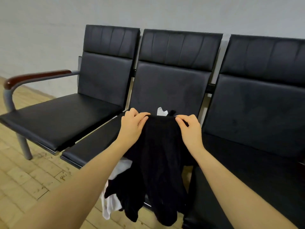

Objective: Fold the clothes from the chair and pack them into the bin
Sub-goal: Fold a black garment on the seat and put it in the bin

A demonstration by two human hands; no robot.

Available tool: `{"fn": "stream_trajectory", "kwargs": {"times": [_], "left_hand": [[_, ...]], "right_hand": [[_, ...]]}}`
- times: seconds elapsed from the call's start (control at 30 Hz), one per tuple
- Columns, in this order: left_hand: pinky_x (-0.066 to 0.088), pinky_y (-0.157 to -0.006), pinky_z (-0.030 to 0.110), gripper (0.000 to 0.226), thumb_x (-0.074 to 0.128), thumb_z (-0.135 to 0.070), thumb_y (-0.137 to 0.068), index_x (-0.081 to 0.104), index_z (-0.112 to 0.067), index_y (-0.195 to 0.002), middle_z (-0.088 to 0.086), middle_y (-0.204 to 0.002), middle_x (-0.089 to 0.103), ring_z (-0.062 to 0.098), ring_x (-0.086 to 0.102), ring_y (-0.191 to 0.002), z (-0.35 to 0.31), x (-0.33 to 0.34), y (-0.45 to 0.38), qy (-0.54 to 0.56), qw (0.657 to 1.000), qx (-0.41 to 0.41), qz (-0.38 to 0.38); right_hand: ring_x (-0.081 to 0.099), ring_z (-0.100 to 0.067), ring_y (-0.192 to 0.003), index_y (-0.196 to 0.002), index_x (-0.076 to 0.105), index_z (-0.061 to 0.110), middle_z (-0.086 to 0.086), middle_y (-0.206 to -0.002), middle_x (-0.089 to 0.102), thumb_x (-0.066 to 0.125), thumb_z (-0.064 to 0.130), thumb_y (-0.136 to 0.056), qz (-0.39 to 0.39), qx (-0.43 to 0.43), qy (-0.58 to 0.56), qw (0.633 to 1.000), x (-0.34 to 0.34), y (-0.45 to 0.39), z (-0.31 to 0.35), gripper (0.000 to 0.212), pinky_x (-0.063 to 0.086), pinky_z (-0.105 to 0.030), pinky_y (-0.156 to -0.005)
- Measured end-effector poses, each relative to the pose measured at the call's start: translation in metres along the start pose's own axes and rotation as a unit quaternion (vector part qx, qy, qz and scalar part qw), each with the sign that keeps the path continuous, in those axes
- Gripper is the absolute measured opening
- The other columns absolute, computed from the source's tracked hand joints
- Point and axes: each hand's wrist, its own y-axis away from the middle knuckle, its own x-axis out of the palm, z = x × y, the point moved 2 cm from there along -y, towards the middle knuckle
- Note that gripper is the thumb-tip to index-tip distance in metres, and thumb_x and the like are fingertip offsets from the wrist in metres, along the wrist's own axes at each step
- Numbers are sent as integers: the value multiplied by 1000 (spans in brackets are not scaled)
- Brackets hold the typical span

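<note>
Currently we see both hands raised over the middle seat of a three-seat black bench (102, 113), which fills most of the frame against a pale grey wall (49, 30).

Left hand (132, 125): fingers curled, thumb and fingertips pinching the upper left edge of a black garment (158, 154). Right hand (189, 129): fingers likewise curled, pinching the upper right edge of the same garment. The two hands are apart, and the top hem runs nearly straight between them at centre frame.

Below the hands the black garment hangs in loose folds, down over the front edge of the middle seat toward the lower centre of the frame. We cannot tell what kind of garment it is; the fabric is too dark to show seams.

A white garment (110, 205) lies under and to the left of the black one, spilling off the seat front at lower centre-left. A small white piece of cloth (160, 111) shows just behind the held hem, on the middle seat near the backrest; beside it is a small dark scrap, too indistinct to identify.

At left of frame, the bench has a brown wooden armrest (36, 77) on a grey metal leg (23, 144). Light wood-pattern flooring (24, 179) occupies the lower left.
</note>
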Motion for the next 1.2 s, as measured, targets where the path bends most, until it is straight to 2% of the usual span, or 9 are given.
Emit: {"fn": "stream_trajectory", "kwargs": {"times": [0.17, 0.37, 0.53, 0.8, 0.93, 1.0, 1.07, 1.13, 1.2], "left_hand": [[34, -69, 32, 36, 45, -34, -92, 71, -18, -110, 5, -82, 46, 18, 39, -75, -38, -23, -34, -30, 994, 97, -46], [43, -64, 39, 33, 47, -29, -92, 70, -15, -111, 9, -85, 51, 26, 42, -72, -103, -39, -59, -38, 977, 189, -93], [46, -59, 41, 34, 47, -28, -92, 70, -12, -110, 10, -84, 51, 27, 43, -70, -162, -33, -68, -35, 960, 253, -111], [41, -59, 35, 33, 48, -31, -92, 72, -13, -105, 7, -82, 50, 25, 44, -72, -245, 0, -47, 16, 948, 295, -117], [35, -61, 32, 29, 52, -34, -90, 73, -17, -101, 4, -81, 50, 17, 36, -78, -265, 37, -24, 52, 956, 276, -84], [33, -61, 31, 22, 62, -30, -87, 74, -18, -100, 3, -80, 50, 14, 33, -79, -267, 60, -9, 54, 960, 269, -57], [32, -61, 30, 18, 75, -21, -79, 75, -17, -96, 3, -79, 50, 17, 38, -79, -264, 84, 7, 47, 965, 258, -17], [34, -61, 30, 20, 80, -16, -74, 76, -15, -94, 4, -78, 52, 24, 47, -75, -258, 108, 20, 43, 971, 233, 25], [38, -67, 34, 27, 75, -13, -79, 72, -13, -106, 9, -92, 56, 32, 53, -85, -257, 127, 29, 18, 976, 196, 96]], "right_hand": [[52, -6, -85, -108, 69, 19, 1, -92, 53, 55, 24, -96, -56, -45, 2, 997, -40, -15, 33, 20, 38, -10, -78], [49, -3, -78, -107, 69, 16, 4, -88, 47, 57, 23, -94, -139, -75, 5, 987, -110, -15, 56, 19, 36, -1, -74], [48, -4, -76, -107, 70, 16, 7, -88, 45, 59, 24, -93, -185, -92, 36, 978, -178, -6, 64, 19, 39, -3, -71], [46, -9, -73, -101, 72, 20, 6, -84, 44, 61, 28, -91, -243, -107, 159, 951, -273, 37, 50, 16, 41, -19, -62], [47, -6, -69, -100, 73, 19, 8, -83, 42, 62, 29, -91, -241, -60, 214, 945, -297, 59, 20, 17, 35, -22, -57], [47, -3, -69, -101, 72, 19, 8, -83, 42, 61, 29, -91, -226, -29, 238, 944, -302, 70, -2, 18, 32, -20, -55], [47, -3, -69, -103, 72, 20, 9, -83, 43, 60, 30, -92, -202, 2, 260, 944, -303, 79, -25, 19, 30, -18, -52], [46, -1, -69, -104, 71, 23, 10, -83, 43, 58, 31, -93, -178, 36, 282, 942, -300, 87, -46, 19, 31, -20, -52], [47, -3, -72, -105, 70, 24, 11, -86, 44, 56, 33, -94, -153, 76, 292, 941, -295, 90, -67, 20, 35, -24, -58]]}}
